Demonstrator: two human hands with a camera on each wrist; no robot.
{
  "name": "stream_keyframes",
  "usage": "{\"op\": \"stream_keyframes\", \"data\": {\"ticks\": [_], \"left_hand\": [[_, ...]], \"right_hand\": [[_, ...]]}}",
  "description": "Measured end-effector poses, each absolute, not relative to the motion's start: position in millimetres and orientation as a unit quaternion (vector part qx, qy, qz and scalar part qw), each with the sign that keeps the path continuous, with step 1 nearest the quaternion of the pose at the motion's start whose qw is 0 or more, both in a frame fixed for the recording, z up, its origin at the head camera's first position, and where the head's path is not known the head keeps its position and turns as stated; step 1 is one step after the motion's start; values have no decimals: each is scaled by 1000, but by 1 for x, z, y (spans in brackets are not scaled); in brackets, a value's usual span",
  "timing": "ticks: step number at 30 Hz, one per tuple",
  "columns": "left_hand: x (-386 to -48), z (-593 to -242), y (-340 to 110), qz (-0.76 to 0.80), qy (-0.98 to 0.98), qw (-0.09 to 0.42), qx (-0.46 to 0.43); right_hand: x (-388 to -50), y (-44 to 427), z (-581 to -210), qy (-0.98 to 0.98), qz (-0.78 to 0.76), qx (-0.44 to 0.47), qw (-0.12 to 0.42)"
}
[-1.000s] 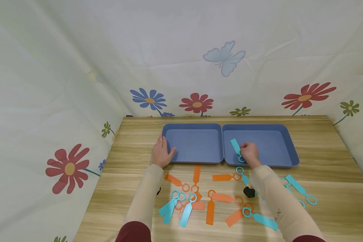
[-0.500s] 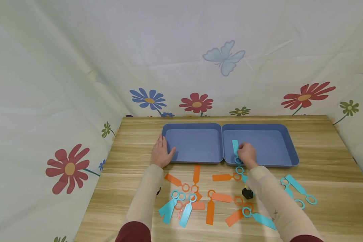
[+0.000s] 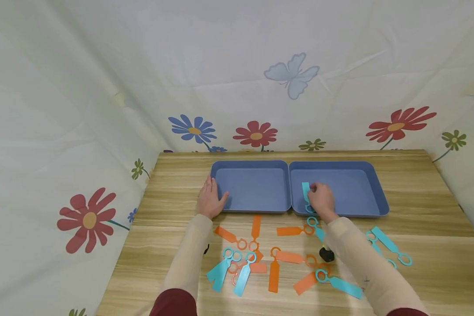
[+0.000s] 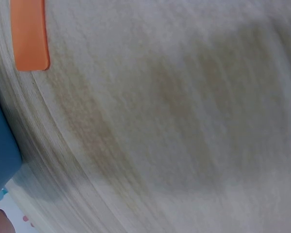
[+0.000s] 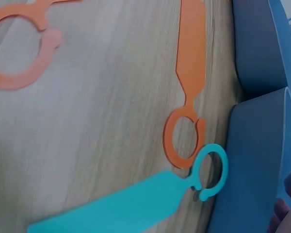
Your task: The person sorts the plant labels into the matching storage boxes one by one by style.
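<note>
My right hand [image 3: 321,201] is inside the right blue tray [image 3: 355,188], its curled fingertips at the edge of a turquoise ring-ended tag [image 3: 306,191]. This tag lies along the tray's left side, ring toward me; part of it is behind the fingers. In the right wrist view only a few fingers [image 5: 286,211] show at the edge. My left hand [image 3: 210,201] rests with extended fingers along the left wall of the left blue tray [image 3: 256,188], thumb over its rim. The left wrist view catches just a bit of finger [image 4: 0,221].
Several orange tags [image 3: 274,275] and turquoise tags [image 3: 242,278] lie scattered, some overlapping, on the wooden table [image 3: 162,272] before the trays. A turquoise tag [image 5: 121,204] touches an orange tag [image 5: 191,43] beside the tray wall. A black object [image 3: 326,254] sits by the right forearm.
The turquoise tag in the right tray has turned from slanted to nearly upright in view and shifted slightly left. My right hand moved slightly left with it. The left hand stays put.
</note>
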State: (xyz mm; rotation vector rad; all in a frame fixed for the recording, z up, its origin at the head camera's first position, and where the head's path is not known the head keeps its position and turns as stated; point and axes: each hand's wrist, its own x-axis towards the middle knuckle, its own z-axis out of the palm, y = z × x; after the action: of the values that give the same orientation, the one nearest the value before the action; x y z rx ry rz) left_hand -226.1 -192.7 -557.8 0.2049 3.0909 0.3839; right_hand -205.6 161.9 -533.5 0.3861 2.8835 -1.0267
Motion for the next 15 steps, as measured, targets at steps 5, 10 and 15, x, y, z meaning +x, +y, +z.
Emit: {"op": "stream_keyframes", "data": {"ticks": [5, 10, 15], "left_hand": [[-226, -557, -193, 124, 990, 9, 66], [-226, -555, -193, 126, 990, 13, 67], [-226, -556, -192, 123, 990, 12, 69]], "right_hand": [[-201, 160, -529, 946, -316, 60, -25], [-194, 158, -526, 949, -311, -6, -52], [-185, 154, -523, 950, -298, -76, -61]]}}
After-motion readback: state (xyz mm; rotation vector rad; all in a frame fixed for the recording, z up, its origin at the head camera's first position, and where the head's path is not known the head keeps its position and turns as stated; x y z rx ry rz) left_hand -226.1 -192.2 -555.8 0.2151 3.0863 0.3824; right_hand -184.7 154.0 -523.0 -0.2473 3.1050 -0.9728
